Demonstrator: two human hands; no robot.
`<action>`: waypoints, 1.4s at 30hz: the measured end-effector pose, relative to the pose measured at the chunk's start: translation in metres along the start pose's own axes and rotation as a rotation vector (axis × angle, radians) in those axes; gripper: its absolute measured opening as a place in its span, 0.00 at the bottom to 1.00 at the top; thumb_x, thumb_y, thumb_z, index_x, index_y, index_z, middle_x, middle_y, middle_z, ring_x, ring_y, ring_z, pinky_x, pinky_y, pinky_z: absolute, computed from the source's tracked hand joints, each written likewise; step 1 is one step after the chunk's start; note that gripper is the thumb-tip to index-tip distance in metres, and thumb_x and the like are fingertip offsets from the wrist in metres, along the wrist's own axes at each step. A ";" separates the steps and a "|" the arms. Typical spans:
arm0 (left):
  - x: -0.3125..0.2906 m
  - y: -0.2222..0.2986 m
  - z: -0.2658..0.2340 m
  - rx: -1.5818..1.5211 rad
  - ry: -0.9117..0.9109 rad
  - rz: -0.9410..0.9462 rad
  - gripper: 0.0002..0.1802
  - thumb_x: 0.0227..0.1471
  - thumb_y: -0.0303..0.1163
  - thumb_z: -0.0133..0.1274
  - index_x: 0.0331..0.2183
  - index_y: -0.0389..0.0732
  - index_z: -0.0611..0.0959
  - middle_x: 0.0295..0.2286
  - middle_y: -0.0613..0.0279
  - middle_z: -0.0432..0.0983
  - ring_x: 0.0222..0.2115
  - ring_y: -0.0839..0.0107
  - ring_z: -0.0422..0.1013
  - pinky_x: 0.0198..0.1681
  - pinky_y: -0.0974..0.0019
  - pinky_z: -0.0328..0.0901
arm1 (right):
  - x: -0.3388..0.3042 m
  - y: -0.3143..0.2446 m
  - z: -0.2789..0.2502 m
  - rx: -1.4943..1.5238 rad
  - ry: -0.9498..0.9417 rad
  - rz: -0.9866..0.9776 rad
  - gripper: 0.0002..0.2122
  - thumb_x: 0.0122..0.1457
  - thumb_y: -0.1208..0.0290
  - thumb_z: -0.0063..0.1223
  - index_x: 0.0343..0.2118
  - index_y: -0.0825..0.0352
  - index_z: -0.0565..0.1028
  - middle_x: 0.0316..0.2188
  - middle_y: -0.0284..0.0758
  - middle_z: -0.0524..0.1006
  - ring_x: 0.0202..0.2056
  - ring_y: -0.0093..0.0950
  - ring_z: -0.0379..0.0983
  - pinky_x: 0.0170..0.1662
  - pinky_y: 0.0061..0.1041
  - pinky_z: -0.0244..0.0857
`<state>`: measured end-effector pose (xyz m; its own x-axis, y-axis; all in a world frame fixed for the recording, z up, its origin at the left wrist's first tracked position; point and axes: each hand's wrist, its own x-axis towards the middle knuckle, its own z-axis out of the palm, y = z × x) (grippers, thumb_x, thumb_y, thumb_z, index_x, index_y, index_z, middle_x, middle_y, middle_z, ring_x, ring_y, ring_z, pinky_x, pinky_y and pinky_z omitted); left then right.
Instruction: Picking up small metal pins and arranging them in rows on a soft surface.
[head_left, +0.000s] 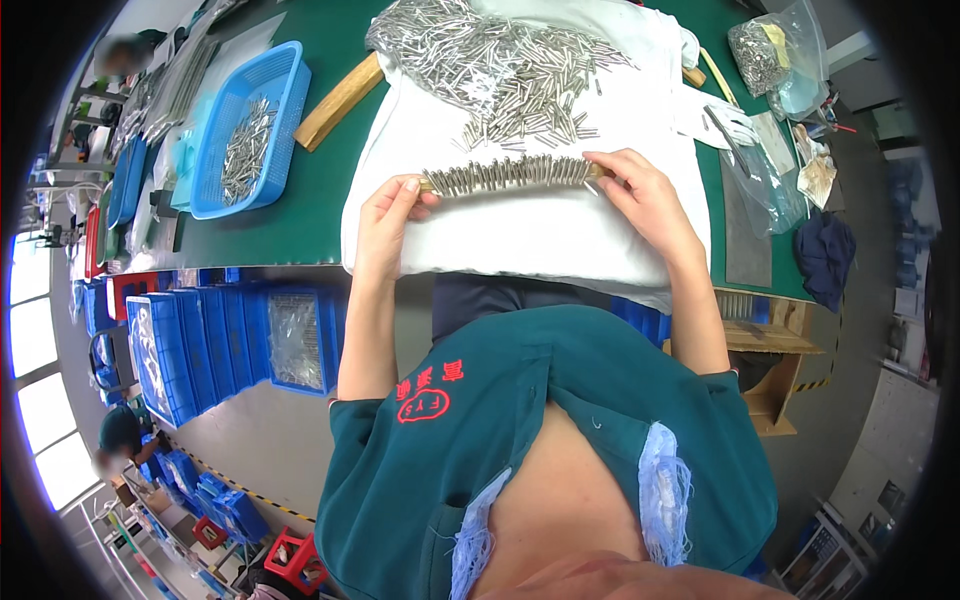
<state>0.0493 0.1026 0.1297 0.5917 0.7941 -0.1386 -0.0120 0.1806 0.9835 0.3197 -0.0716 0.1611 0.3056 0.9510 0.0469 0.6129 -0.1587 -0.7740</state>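
Bright even light, windows glaring left (fisheye rim bent, dark).

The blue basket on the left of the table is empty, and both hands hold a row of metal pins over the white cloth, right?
Not quite. The head view shows the blue basket holds metal pins. The rest stands: the left hand and right hand hold the row of metal pins over the white cloth.

A clear plastic bag (770,50) of small metal parts, bearing a yellow label (776,38), lies at the bench's (290,225) far right corner. Another clear bag (765,180) lies flat nearer, beside the white cloth (540,230).
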 end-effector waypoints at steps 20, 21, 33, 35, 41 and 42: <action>-0.004 -0.005 0.008 -0.137 0.121 0.005 0.14 0.60 0.37 0.48 0.37 0.35 0.80 0.28 0.64 0.78 0.29 0.80 0.70 0.35 0.76 0.62 | 0.014 0.000 0.018 -0.081 0.265 -0.167 0.07 0.54 0.72 0.58 0.36 0.64 0.78 0.32 0.35 0.77 0.32 0.27 0.76 0.36 0.24 0.69; -0.004 -0.006 0.008 -0.145 0.124 0.011 0.14 0.60 0.37 0.49 0.37 0.35 0.80 0.28 0.64 0.78 0.30 0.80 0.70 0.36 0.76 0.62 | 0.014 0.000 0.018 -0.081 0.264 -0.168 0.07 0.54 0.72 0.58 0.36 0.64 0.78 0.32 0.35 0.77 0.32 0.27 0.76 0.36 0.24 0.69; -0.008 -0.008 0.004 -0.170 0.139 0.073 0.14 0.60 0.36 0.48 0.38 0.35 0.79 0.29 0.64 0.78 0.30 0.80 0.70 0.37 0.75 0.62 | 0.017 0.013 -0.003 -0.118 0.424 -0.044 0.12 0.59 0.70 0.55 0.44 0.65 0.77 0.34 0.29 0.77 0.33 0.19 0.72 0.37 0.17 0.64; -0.009 -0.007 0.006 -0.191 0.133 0.063 0.14 0.60 0.36 0.47 0.38 0.35 0.79 0.29 0.64 0.78 0.31 0.80 0.70 0.37 0.75 0.62 | 0.017 0.009 0.001 0.217 0.306 0.042 0.12 0.59 0.69 0.54 0.46 0.65 0.76 0.33 0.28 0.77 0.32 0.18 0.71 0.36 0.16 0.63; -0.015 -0.005 0.008 -0.251 0.048 0.101 0.13 0.60 0.35 0.48 0.38 0.34 0.79 0.29 0.62 0.78 0.32 0.78 0.71 0.38 0.73 0.63 | 0.009 -0.011 0.007 0.850 0.087 0.312 0.11 0.61 0.69 0.53 0.45 0.66 0.75 0.27 0.25 0.74 0.29 0.13 0.66 0.32 0.13 0.59; -0.015 -0.004 0.008 -0.215 0.037 0.117 0.13 0.60 0.35 0.48 0.38 0.34 0.79 0.29 0.62 0.78 0.32 0.78 0.71 0.39 0.73 0.63 | 0.006 -0.010 0.008 0.839 0.103 0.278 0.11 0.61 0.69 0.52 0.44 0.66 0.75 0.27 0.25 0.73 0.28 0.13 0.66 0.32 0.13 0.60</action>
<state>0.0469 0.0853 0.1283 0.5464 0.8369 -0.0333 -0.2522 0.2023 0.9463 0.3100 -0.0622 0.1638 0.4529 0.8719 -0.1861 -0.2166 -0.0948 -0.9716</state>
